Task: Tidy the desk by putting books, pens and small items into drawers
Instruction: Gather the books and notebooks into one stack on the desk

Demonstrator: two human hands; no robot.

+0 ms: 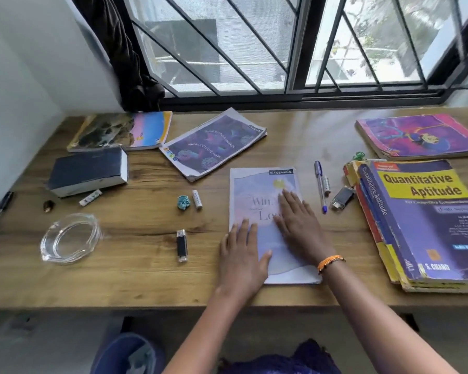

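Nearest the camera, both hands lay flat on the classmate notebook (265, 201) at lower centre of the frame, fingers straight and clasping nothing. The left hand (243, 249) pressed its lower left corner, half on the cover and half on the wooden surface (135, 276); the right hand (299, 228) lay wholly on the cover, fingertips reaching past the middle. The notebook's long axis ran almost straight away from the person, near edge close to the front of the surface, so either hand could take it, the right being more squarely over it. It looked the first book to go; no drawer showed in the frame. Right of it lay a blue pen (320, 186), parallel and just beside.
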